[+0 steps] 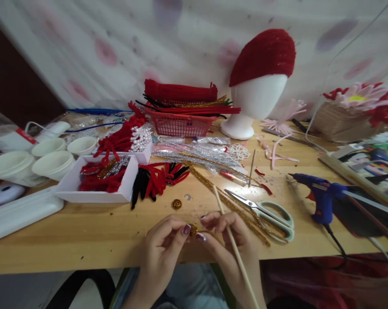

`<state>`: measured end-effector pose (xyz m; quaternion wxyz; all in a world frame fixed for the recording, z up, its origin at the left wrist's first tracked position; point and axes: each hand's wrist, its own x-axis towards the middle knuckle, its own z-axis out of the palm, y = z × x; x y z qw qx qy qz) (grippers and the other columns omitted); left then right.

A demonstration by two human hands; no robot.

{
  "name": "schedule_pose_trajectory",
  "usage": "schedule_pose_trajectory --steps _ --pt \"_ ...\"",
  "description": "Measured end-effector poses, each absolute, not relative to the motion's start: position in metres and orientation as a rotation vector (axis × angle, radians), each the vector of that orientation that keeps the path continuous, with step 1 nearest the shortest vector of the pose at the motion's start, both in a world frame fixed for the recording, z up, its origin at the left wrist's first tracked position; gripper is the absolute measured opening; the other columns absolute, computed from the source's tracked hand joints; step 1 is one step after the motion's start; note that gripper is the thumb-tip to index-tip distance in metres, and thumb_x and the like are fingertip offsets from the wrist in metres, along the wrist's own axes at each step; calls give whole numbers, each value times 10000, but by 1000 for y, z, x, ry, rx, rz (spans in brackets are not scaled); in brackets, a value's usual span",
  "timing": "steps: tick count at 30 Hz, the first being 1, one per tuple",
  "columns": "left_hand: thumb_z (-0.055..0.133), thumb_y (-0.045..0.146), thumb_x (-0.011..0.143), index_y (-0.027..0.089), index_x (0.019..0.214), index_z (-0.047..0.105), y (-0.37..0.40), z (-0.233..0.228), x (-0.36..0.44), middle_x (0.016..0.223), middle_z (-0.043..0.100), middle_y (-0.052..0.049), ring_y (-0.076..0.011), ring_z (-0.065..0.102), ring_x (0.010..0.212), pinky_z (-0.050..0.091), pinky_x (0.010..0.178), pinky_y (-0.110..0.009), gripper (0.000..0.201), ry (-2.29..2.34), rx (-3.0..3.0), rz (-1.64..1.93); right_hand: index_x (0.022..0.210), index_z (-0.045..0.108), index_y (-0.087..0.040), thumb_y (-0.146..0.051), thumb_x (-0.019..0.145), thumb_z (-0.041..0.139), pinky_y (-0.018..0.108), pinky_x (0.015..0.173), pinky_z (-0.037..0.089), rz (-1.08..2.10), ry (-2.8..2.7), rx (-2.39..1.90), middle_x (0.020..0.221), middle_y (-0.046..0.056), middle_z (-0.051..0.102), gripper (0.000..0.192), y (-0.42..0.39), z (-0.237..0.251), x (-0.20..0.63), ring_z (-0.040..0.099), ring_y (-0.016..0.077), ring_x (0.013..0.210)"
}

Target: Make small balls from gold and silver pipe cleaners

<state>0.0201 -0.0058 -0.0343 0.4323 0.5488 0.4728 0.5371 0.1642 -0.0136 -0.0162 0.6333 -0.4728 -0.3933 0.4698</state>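
Observation:
A small coil of gold tinsel stem (193, 230) is pinched between the thumb and fingers of my left hand (162, 246), just over the table's front edge. My right hand (228, 240) has a thin wooden stick (234, 246) tucked among its fingers, slanting up and away. The right thumb reaches to the side of the coil; whether it presses on it I cannot tell. A finished-looking gold rosette (177, 204) lies on the wood ahead of my left hand. Gold tinsel stems (202, 176) run diagonally past my right hand, partly under the scissors (252, 205).
A blue glue gun (322, 195) rests at the right. White boxes (99, 197) of red pieces and several white cups (54, 165) stand left. Behind are a red basket (181, 125) of stems and a white foam head (256, 96) with a red cap (266, 56).

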Motion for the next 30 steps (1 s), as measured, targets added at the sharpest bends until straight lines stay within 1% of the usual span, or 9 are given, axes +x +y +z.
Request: schedule_pose_trajectory --steps 6,8,10,14,18,21,23,27,30 --pt "641 284 917 211 783 775 -10 -32 22 723 721 -21 -154 667 681 513 626 -201 203 1213 1417 1280 674 567 -215 -247 652 903 242 658 561 1329 -712 -1030 739 -13 728 338 -14 -14 159 675 145 666" --pt "696 327 884 217 869 778 -10 -32 25 804 738 -32 -161 686 733 538 668 -209 138 1185 1235 1339 685 568 -212 -264 668 895 249 681 564 1354 -726 -986 751 -6 737 331 -13 -18 162 681 145 671" --pt "772 346 820 229 957 780 -10 -31 27 854 737 -35 -167 693 777 554 710 -220 181 1139 1101 1414 689 567 -211 -267 689 880 259 704 566 1362 -763 -961 763 5 742 318 -12 -24 164 690 154 698" --pt "783 290 806 232 824 822 -7 -26 27 758 701 -34 -160 657 717 543 645 -211 73 1149 1318 1391 687 566 -211 -236 684 876 242 700 560 1327 -825 -947 770 1 725 312 -10 -32 166 681 149 721" --pt "760 228 812 236 750 817 -5 -24 25 668 686 -15 -143 630 615 524 553 -195 84 1226 1455 1420 691 554 -212 -199 691 865 245 681 556 1326 -890 -932 758 2 706 312 -7 -34 167 665 147 706" --pt "759 209 809 237 754 817 -4 -28 24 697 711 -23 -154 663 654 542 570 -199 85 1239 1492 1423 683 537 -214 -216 695 863 249 666 552 1338 -889 -912 745 4 695 326 -7 -34 167 649 145 686" --pt "754 223 821 254 799 826 -3 -30 24 779 746 -35 -166 699 750 571 646 -205 81 1218 1430 1452 671 527 -213 -230 683 873 243 654 546 1353 -861 -887 728 -4 684 347 -7 -34 166 632 135 661" --pt "785 242 798 290 974 820 -3 -29 20 980 766 -54 -174 718 842 599 722 -224 186 1198 1334 1441 664 527 -209 -257 651 899 220 609 529 1372 -763 -851 717 -8 684 376 -8 -39 166 614 122 630" --pt "817 163 748 278 982 817 -2 -23 14 910 765 -45 -163 718 757 589 644 -198 260 1162 1673 1284 670 538 -206 -232 631 914 205 597 522 1428 -724 -795 716 -14 684 378 -9 -41 167 616 115 632"
